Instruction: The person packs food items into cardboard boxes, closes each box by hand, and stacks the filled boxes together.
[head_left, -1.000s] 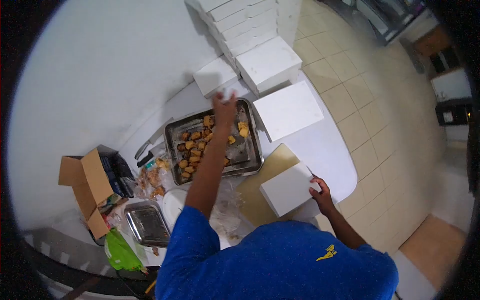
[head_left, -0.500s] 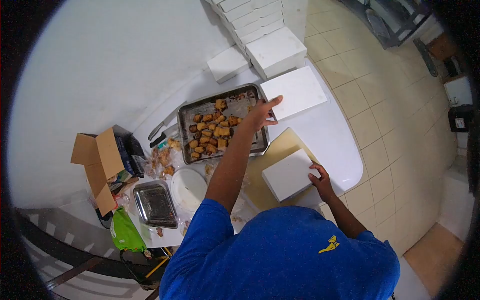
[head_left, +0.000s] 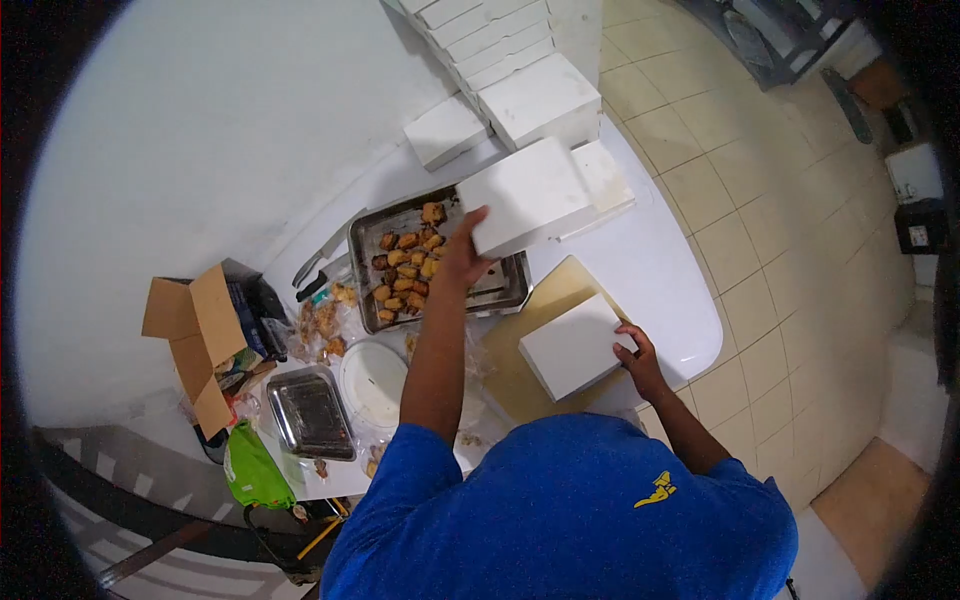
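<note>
My left hand [head_left: 466, 256] grips the left edge of a closed white cardboard box [head_left: 525, 195], thumb on its top. That box hangs partly over a metal baking tray [head_left: 354, 262] and partly over another white box [head_left: 606, 180]. Browned, baked-looking chunks of food [head_left: 408, 268] lie in the tray; the held box hides its upper right part. My right hand [head_left: 636, 358] holds the right side of a second closed white box [head_left: 572, 346], which rests on a yellowish cutting board [head_left: 568, 278].
Stacked white boxes [head_left: 540, 100] stand at the back against the wall. To the left are a knife [head_left: 312, 285], plastic bags of food [head_left: 322, 325], a white round lid or plate [head_left: 374, 384], a smaller metal tray [head_left: 310, 412] and an open cardboard carton [head_left: 205, 335].
My left hand has taken hold of the white box and moved it left over the tray, exposing another white box beneath. My right hand stays on its box.
</note>
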